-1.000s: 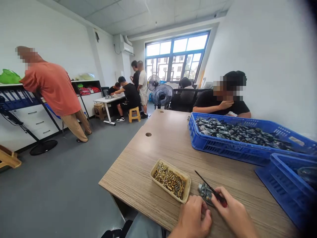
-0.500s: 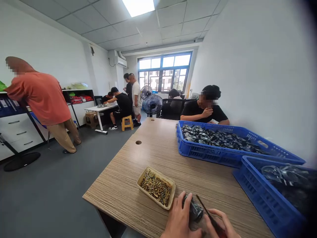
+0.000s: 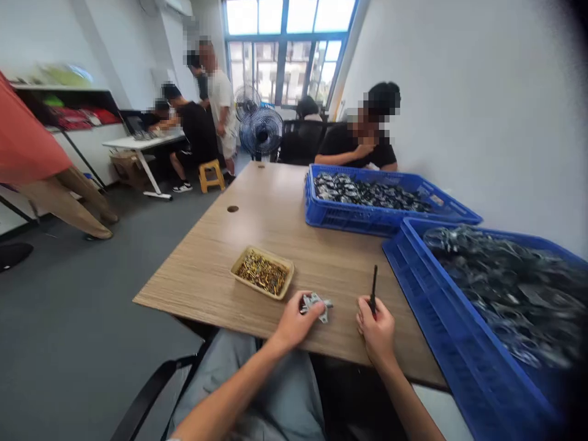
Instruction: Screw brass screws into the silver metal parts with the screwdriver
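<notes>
My left hand (image 3: 294, 322) rests near the table's front edge, gripping a small grey metal part (image 3: 316, 305) with cut-out shapes. My right hand (image 3: 376, 331) stands a little to its right, holding a thin dark screwdriver (image 3: 373, 289) with its shaft pointing up. Behind my left hand sits a shallow beige tray (image 3: 261, 274) filled with small brass screws. The hands are apart, and the tray touches neither.
Two blue plastic crates of dark metal parts stand on the right: one on the wooden table (image 3: 193, 288) (image 3: 349, 217), one closer (image 3: 441, 294). A seated co-worker (image 3: 358, 144) is past the far crate. A person in an orange shirt (image 3: 27, 147) stands at the left.
My head has turned, shifting the room in view. My hands have moved apart, and the metal part has dropped lower, near the table. The screwdriver now stands upright in my right hand.
</notes>
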The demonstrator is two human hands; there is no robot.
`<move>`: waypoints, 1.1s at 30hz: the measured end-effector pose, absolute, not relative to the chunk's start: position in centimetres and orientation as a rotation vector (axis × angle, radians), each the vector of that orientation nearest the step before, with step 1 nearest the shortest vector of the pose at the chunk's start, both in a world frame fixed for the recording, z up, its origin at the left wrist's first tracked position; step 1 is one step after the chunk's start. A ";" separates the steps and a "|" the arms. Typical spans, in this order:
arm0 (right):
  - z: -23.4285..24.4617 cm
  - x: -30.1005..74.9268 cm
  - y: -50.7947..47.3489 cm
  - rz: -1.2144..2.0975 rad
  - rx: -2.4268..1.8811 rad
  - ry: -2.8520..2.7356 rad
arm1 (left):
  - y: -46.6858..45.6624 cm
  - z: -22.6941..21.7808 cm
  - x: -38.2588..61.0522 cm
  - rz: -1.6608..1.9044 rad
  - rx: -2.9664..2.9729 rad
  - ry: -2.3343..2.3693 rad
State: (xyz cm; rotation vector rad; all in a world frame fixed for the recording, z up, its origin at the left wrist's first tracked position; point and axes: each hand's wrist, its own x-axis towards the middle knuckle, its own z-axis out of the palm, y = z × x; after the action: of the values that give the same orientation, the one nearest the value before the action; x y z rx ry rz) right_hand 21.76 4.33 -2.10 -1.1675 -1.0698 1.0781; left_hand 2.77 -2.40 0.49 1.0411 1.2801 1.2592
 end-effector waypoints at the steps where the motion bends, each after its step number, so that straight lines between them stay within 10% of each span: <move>1: -1.9 21.7 4.3 1.108 -1.161 -1.057 | -3.4 0.8 3.0 1.254 0.862 1.131; 15: -1.6 21.9 4.1 1.101 -1.186 -1.081 | -10.6 4.6 2.3 0.932 0.224 0.672; 33: -1.6 21.9 3.9 1.086 -1.212 -1.108 | 2.6 8.5 1.9 0.063 1.845 1.593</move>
State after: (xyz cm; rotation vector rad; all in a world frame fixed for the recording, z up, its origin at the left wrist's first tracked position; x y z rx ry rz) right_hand 21.91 3.90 -1.55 -1.2117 -1.1076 1.0856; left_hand 1.87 2.57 8.48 1.8447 1.5927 0.0626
